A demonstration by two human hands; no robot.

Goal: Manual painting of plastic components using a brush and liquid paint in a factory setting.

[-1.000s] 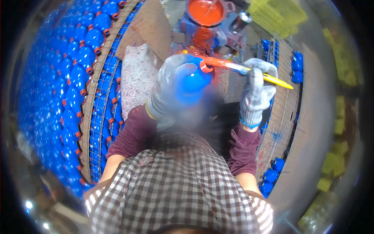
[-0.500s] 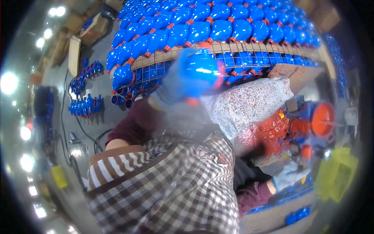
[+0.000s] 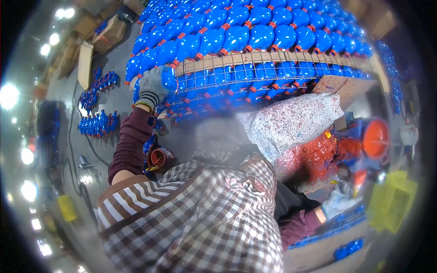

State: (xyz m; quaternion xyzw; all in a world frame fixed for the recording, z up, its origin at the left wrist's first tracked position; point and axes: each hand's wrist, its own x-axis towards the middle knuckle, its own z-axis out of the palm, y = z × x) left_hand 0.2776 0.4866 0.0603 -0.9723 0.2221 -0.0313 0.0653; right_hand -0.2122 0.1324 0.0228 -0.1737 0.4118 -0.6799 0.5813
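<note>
My left hand (image 3: pixel 154 85), in a grey knitted glove with a dark-striped cuff, is closed round a glossy blue rounded part (image 3: pixel 169 82) at the left end of a wire mesh rack (image 3: pixel 214 77). Rows of similar blue parts (image 3: pixel 236 38) with red ends fill the rack's top and the level under it. At the lower right, my right hand (image 3: pixel 337 203), in a pale glove, has its fingers bent closed. A narrow orange-and-yellow thing (image 3: pixel 359 179) stands at its fingertips; whether the hand holds it is unclear.
A paint-speckled pale bag (image 3: pixel 291 120) lies in front of me beside a red-paint-covered surface (image 3: pixel 309 157). A red-lined bucket (image 3: pixel 376 138) and yellow sheet-like objects (image 3: pixel 392 200) are to the right. More blue parts (image 3: pixel 98 123) and a cable (image 3: pixel 73 150) lie on the left floor.
My left hand has swung left from the rack's middle, where it carried a blue part, to its left end. Red-rimmed parts beside my lap have come into view. My right hand has barely moved.
</note>
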